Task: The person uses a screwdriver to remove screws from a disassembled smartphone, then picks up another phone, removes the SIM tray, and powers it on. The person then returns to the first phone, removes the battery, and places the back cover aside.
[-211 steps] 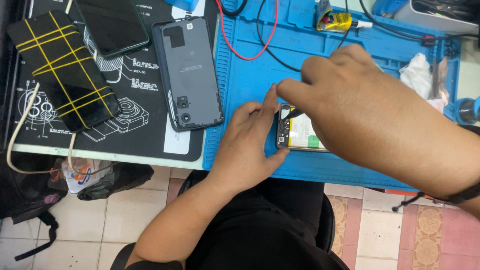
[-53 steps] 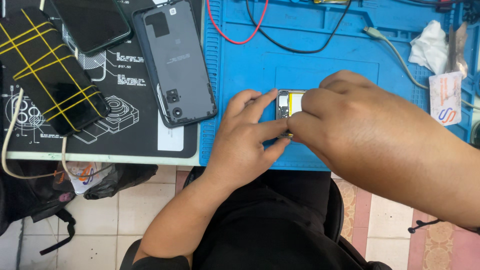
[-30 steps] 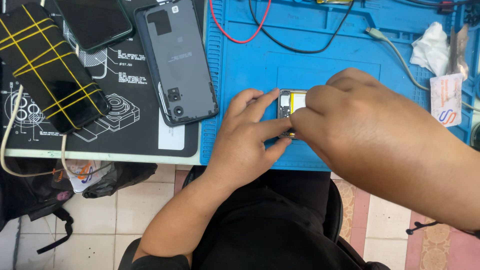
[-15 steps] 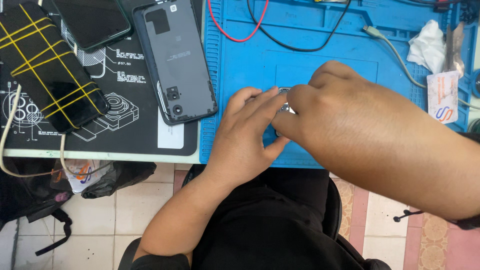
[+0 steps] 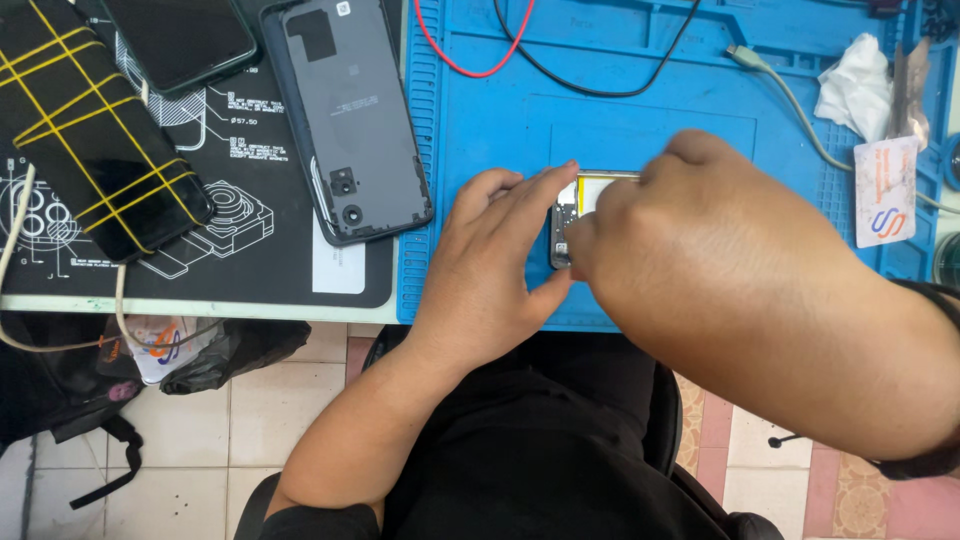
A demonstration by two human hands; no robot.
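Note:
An opened phone [image 5: 575, 200], its pale battery and circuit board showing, lies on the blue work mat [image 5: 640, 70]. My left hand [image 5: 490, 265] rests on the mat and steadies the phone's left end between fingers and thumb. My right hand [image 5: 690, 245] lies over the phone and covers most of it, fingertips pressed at its left end. Whether the right hand holds a small tool is hidden.
A grey phone back cover [image 5: 345, 115] lies on the black printed mat [image 5: 250, 240]. A dark phone bound with yellow bands [image 5: 95, 135] and another phone [image 5: 180, 40] sit at the left. Red and black wires [image 5: 520, 55], a white tissue [image 5: 850, 85], a card [image 5: 885, 190].
My right hand has shifted a little to the right, so the phone's left end and pale battery edge show again. The left hand keeps its hold. The view moved slightly.

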